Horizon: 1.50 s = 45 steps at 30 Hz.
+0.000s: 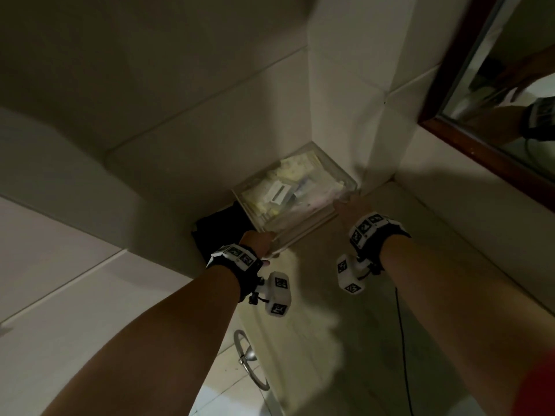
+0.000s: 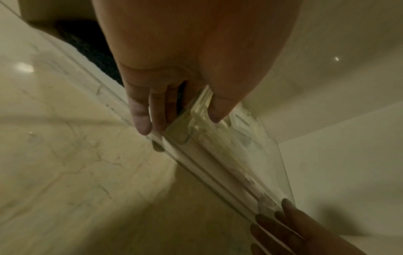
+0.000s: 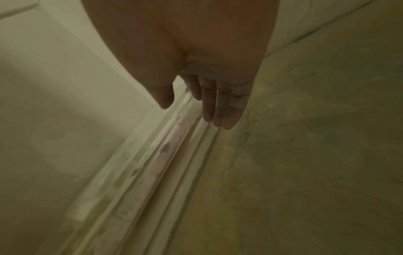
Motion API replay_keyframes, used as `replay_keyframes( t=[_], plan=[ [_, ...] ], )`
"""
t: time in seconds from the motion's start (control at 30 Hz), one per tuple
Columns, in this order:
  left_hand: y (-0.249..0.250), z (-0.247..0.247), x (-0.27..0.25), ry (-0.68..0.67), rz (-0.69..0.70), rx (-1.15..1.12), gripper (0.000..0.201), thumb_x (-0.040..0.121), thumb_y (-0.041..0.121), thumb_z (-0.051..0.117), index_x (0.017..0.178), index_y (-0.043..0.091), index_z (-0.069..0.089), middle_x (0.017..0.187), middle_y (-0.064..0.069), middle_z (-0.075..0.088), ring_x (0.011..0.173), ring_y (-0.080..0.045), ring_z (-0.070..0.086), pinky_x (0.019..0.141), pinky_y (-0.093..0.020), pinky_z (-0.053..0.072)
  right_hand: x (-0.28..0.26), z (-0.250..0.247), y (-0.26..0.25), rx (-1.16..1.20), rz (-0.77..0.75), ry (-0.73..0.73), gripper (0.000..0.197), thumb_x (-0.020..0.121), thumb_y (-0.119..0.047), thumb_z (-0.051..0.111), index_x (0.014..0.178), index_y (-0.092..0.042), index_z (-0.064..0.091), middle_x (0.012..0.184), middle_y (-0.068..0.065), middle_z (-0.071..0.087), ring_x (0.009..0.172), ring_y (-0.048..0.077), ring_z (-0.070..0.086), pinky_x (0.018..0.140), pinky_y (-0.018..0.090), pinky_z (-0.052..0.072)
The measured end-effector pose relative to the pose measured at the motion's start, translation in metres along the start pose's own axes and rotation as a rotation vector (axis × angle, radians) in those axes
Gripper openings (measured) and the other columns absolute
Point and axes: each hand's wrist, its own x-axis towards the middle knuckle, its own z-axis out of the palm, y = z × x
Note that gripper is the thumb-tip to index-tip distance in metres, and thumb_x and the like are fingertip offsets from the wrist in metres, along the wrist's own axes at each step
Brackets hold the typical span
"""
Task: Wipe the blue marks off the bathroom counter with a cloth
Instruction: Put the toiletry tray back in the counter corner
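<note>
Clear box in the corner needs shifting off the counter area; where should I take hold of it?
Grip the clear box by its two near corners, coming from the front: walls block its back and right sides. The left hand pinches one corner; the right hand lies at the other.

The right hand reaches down with straight fingers close together, their tips at the near edge of a clear plastic box. The thumb hangs apart above the box. The box sits on a mottled beige surface beside a pale wall.
</note>
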Motion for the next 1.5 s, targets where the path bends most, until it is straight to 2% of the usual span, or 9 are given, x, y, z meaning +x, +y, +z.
replay_keyframes(
  t=[0.23, 0.37, 0.53, 0.67, 0.87, 1.07, 1.3, 1.43, 1.5],
  plan=[
    [-0.001, 0.004, 0.005, 0.011, 0.034, -0.02, 0.037, 0.098, 0.023, 0.054, 0.127, 0.0, 0.055, 0.125, -0.019, 0.054, 0.113, -0.038, 0.055, 0.083, -0.039, 0.049, 0.009, 0.005, -0.017, 0.04, 0.056, -0.044, 0.055, 0.098, -0.028, 0.053, 0.138, 0.006, 0.039, 0.138, 0.023, 0.049, 0.124, 0.036, 0.05, 0.093, 0.034, 0.041],
    [0.0, 0.003, 0.004, 0.01, 0.074, -0.08, 0.02, 0.096, 0.022, 0.057, 0.104, 0.004, 0.056, 0.105, -0.016, 0.054, 0.088, -0.03, 0.057, 0.091, -0.042, 0.051, 0.01, 0.007, -0.016, 0.033, 0.041, -0.003, 0.052, 0.098, -0.025, 0.056, 0.134, 0.01, 0.042, 0.136, 0.024, 0.049, 0.125, 0.036, 0.049, 0.094, 0.034, 0.041],
    [0.003, 0.002, 0.004, -0.023, 0.093, -0.232, 0.037, 0.093, 0.024, 0.06, 0.124, 0.004, 0.054, 0.121, -0.014, 0.058, 0.109, -0.035, 0.061, 0.091, -0.046, 0.054, 0.007, 0.001, -0.022, 0.02, 0.025, 0.027, 0.031, 0.097, -0.021, 0.054, 0.109, 0.007, 0.053, 0.106, 0.024, 0.057, 0.11, 0.035, 0.058, 0.076, 0.028, 0.037],
    [-0.002, -0.001, 0.027, 0.007, 0.044, -0.377, 0.061, 0.079, 0.036, 0.069, 0.13, 0.01, 0.05, 0.119, -0.013, 0.062, 0.099, -0.037, 0.065, 0.071, -0.043, 0.058, 0.008, 0.001, -0.024, 0.055, 0.016, 0.066, 0.024, 0.099, -0.024, 0.052, 0.087, -0.002, 0.049, 0.085, 0.014, 0.053, 0.107, 0.033, 0.06, 0.082, 0.032, 0.043],
    [0.007, -0.012, 0.006, 0.035, 0.081, -0.356, 0.034, 0.094, 0.027, 0.061, 0.117, 0.002, 0.056, 0.083, -0.014, 0.058, 0.06, -0.027, 0.055, 0.052, -0.03, 0.046, 0.016, -0.005, -0.008, 0.228, 0.084, 0.121, 0.05, 0.099, -0.043, 0.047, 0.118, 0.002, 0.055, 0.111, 0.017, 0.059, 0.102, 0.029, 0.058, 0.077, 0.028, 0.035],
    [0.007, -0.021, -0.003, -0.036, 0.098, -0.363, 0.028, 0.098, 0.027, 0.056, 0.082, 0.004, 0.059, 0.067, -0.015, 0.051, 0.054, -0.026, 0.046, 0.051, -0.03, 0.037, 0.019, -0.007, -0.001, 0.418, 0.188, 0.122, 0.077, 0.087, -0.067, 0.048, 0.128, -0.002, 0.053, 0.121, 0.02, 0.063, 0.107, 0.037, 0.062, 0.087, 0.039, 0.046],
    [0.008, -0.024, -0.018, -0.092, 0.116, -0.343, 0.027, 0.099, 0.029, 0.053, 0.089, 0.005, 0.058, 0.067, -0.012, 0.057, 0.054, -0.025, 0.049, 0.049, -0.029, 0.033, 0.028, -0.01, -0.004, 0.47, 0.212, 0.147, 0.072, 0.082, -0.07, 0.041, 0.119, -0.012, 0.061, 0.109, 0.021, 0.065, 0.097, 0.035, 0.065, 0.088, 0.044, 0.052],
    [0.003, -0.033, -0.023, -0.099, 0.119, -0.331, 0.028, 0.098, 0.031, 0.055, 0.098, 0.003, 0.059, 0.081, -0.018, 0.056, 0.055, -0.026, 0.051, 0.046, -0.027, 0.035, 0.045, -0.007, 0.004, 0.609, 0.186, 0.155, 0.073, 0.071, -0.072, 0.05, 0.099, -0.006, 0.062, 0.07, 0.015, 0.067, 0.06, 0.029, 0.06, 0.059, 0.035, 0.045],
    [-0.003, -0.039, -0.026, -0.106, 0.108, -0.326, 0.025, 0.098, 0.029, 0.055, 0.096, 0.005, 0.059, 0.086, -0.019, 0.059, 0.055, -0.025, 0.051, 0.044, -0.027, 0.035, 0.055, -0.003, 0.009, 0.652, 0.177, 0.163, 0.072, 0.056, -0.077, 0.053, 0.079, -0.01, 0.061, 0.067, 0.018, 0.065, 0.057, 0.03, 0.059, 0.059, 0.04, 0.046]
  ],
)
